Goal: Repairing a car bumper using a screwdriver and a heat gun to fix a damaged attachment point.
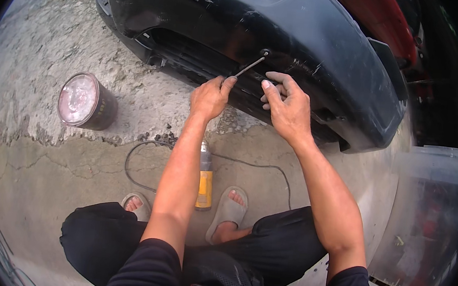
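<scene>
A scuffed black car bumper (192,11) spans the upper part of the head view. My left hand (208,97) grips a thin metal rod (251,66), whose tip points up-right just below a small round fitting (266,52) on the bumper. Whether the tip touches the bumper I cannot tell. My right hand (288,107) is just right of the rod, fingers apart and loosely bent in front of the bumper, with nothing visible in them.
A lidded bucket (85,100) stands on rough concrete (36,67) at left. A yellow-and-grey cylindrical tool (204,190) and a looped cable (272,167) lie between my sandalled feet. A red panel (381,19) is behind the bumper; a translucent panel (427,220) is at right.
</scene>
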`<state>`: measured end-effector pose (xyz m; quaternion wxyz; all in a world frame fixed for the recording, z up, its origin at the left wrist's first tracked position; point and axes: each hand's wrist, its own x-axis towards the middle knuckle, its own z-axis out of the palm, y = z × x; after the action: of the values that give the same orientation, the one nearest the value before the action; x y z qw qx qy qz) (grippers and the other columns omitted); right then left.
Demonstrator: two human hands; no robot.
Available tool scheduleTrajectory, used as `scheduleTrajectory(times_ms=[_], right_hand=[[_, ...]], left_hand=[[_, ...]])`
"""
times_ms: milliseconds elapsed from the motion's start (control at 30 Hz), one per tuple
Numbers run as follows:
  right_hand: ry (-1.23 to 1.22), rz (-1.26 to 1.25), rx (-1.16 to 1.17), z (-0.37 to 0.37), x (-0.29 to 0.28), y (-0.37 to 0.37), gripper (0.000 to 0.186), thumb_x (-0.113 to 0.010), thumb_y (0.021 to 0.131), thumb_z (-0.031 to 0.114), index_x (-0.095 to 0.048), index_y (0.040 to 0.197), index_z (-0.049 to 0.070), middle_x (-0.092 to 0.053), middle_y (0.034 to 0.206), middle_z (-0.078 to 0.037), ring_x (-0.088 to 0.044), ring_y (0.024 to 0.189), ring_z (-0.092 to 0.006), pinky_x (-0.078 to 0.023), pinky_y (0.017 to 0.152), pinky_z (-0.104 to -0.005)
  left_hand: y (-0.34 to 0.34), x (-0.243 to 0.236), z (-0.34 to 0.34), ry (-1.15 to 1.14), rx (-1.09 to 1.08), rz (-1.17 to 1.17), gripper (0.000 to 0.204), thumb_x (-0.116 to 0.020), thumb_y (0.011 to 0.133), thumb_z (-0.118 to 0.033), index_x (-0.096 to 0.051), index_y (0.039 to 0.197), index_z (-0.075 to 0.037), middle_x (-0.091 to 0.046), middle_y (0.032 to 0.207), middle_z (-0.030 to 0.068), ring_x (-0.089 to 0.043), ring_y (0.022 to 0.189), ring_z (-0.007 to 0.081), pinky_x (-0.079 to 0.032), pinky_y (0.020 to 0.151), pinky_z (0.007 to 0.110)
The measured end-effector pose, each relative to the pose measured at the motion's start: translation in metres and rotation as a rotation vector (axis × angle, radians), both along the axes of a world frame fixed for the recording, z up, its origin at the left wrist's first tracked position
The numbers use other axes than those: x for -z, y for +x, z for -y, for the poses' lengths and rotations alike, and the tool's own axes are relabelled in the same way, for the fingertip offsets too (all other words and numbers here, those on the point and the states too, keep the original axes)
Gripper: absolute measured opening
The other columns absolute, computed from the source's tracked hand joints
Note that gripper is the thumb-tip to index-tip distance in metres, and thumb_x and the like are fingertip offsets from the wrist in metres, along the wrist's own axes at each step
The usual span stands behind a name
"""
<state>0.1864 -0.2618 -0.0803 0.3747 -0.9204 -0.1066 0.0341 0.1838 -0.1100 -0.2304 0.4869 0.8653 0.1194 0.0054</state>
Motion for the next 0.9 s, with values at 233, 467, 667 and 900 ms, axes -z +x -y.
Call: scheduleTrajectory(times_ms=[233, 467, 667, 900], right_hand=[[-0.003, 0.002, 0.077, 0.011, 0.002, 0.002, 0.027, -0.064, 0.093, 0.029, -0.067, 0.096, 0.002, -0.069, 0.07, -0.009, -0.069, 0.068, -0.0185, -0.052, 0.069, -0.0334], [0.009, 0.057, 0.185, 0.019, 0.001, 0.006, 0.03, -0.063, 0.094, 0.032, -0.067, 0.091, 0.003, -0.068, 0.068, -0.008, -0.067, 0.066, -0.0193, -0.051, 0.07, -0.0346], [-0.162, 0.126, 0.304, 0.017, -0.012, 0.008, 0.04, -0.069, 0.09, 0.04, -0.066, 0.075, 0.003, -0.064, 0.062, -0.009, -0.063, 0.06, -0.023, -0.05, 0.065, -0.0366], [-0.266, 0.305, 0.254, 0.012, -0.028, 0.005, 0.035, -0.079, 0.081, 0.036, -0.068, 0.097, 0.007, -0.069, 0.087, -0.01, -0.065, 0.078, -0.023, -0.05, 0.072, -0.0378]], left_hand=[[-0.001, 0.004, 0.002, 0.002, -0.037, 0.019, 0.062, -0.03, 0.101, -0.06, -0.064, 0.103, -0.008, -0.068, 0.103, 0.021, -0.06, 0.103, 0.0444, -0.046, 0.084, 0.053], [-0.002, 0.009, 0.003, -0.018, -0.052, 0.041, 0.063, -0.034, 0.1, -0.061, -0.065, 0.11, -0.007, -0.068, 0.109, 0.0202, -0.061, 0.107, 0.0424, -0.047, 0.088, 0.05], [-0.006, 0.008, 0.004, -0.037, -0.055, 0.02, 0.062, -0.035, 0.1, -0.06, -0.065, 0.108, -0.007, -0.068, 0.11, 0.0211, -0.06, 0.108, 0.0429, -0.046, 0.088, 0.051], [-0.005, 0.01, 0.003, -0.051, -0.036, 0.011, 0.063, -0.034, 0.1, -0.061, -0.064, 0.109, -0.007, -0.068, 0.11, 0.0211, -0.06, 0.108, 0.0434, -0.046, 0.089, 0.051]])
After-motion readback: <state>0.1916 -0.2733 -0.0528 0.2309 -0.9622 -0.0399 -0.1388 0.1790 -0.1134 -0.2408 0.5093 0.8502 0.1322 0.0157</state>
